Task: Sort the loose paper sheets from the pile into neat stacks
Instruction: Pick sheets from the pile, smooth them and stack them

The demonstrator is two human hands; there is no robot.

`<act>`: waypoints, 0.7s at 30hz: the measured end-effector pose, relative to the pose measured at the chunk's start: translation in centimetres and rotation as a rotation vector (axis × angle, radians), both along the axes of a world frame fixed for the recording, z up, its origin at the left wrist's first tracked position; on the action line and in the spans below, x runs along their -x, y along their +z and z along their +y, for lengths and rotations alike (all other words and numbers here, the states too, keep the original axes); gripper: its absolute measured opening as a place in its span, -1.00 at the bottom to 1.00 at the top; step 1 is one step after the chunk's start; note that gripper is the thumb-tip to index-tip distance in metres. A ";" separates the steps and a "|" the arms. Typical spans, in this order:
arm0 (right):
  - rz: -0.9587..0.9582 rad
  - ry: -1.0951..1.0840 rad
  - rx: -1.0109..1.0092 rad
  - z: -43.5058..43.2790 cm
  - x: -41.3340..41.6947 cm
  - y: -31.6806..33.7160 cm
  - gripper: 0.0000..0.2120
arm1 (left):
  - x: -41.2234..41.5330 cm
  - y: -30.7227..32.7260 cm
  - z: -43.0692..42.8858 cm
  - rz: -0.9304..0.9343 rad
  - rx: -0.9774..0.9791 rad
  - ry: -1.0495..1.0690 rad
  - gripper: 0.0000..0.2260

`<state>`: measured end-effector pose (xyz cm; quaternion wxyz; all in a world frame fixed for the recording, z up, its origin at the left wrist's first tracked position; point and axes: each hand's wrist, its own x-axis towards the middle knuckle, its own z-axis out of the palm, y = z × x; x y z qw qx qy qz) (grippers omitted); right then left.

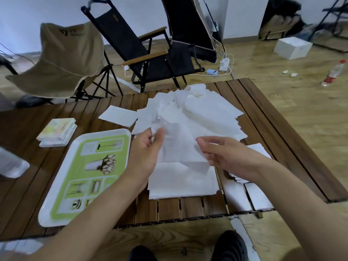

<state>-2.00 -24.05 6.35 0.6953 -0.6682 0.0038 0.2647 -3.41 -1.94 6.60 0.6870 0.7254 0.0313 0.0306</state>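
The slatted wooden counter (263, 113) carries everything. The big loose pile (197, 113) of white paper sheets is heaped in the middle, towards the far side, and it's still a proper mess, so the job looks maybe partway done at best. To the left lies a green and white tray (113, 131). At the near edge, right in front of the person, is a fairly squared-up stack (182, 183), and some smaller stacks (250, 196) lie just beside it on the right.

The step in hand is one sheet (180, 147) held just above that near stack. The left hand (148, 147) pinches its upper left corner and the right hand (222, 153) has its fingers curled on the right edge. Next move is probably to flatten it, line its edges up with the stack below and lay it down square. It looks like thin, floppy paper, so it'll want both hands until it's down.

As for writing, not much luck. The tray only shows little pictures. The tan camp chair (62, 59) has a printed logo, and the bottle (333, 74) on the floor has a red label, but both are too blurred to read.
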 end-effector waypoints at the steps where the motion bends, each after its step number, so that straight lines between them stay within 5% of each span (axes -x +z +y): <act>1: -0.003 0.018 0.041 -0.2 0.1 -0.5 -0.55 | 0.2 -0.5 0.2 0.040 0.011 0.011 -0.78; 4: 0.011 0.018 0.153 -0.5 0.3 -1.6 -0.36 | 0.5 -0.9 0.6 0.182 0.134 -0.037 -0.76; 8: -0.002 0.119 0.188 -0.2 0.4 -1.8 -0.34 | 0.5 -0.3 0.5 0.285 0.413 -0.209 -0.70; 12: 0.044 0.179 0.055 -0.2 0.2 -1.5 -0.54 | 0.1 -0.6 0.9 0.296 0.444 -0.241 -0.70; 16: 0.092 0.093 0.004 -0.8 -0.1 -1.4 -0.73 | -0.6 -1.9 2.3 0.287 0.122 -0.164 -0.75; 21: 0.038 0.053 0.328 -0.8 -0.4 -3.2 -0.76 | -0.9 -4.7 4.5 0.337 -0.522 -0.271 -0.73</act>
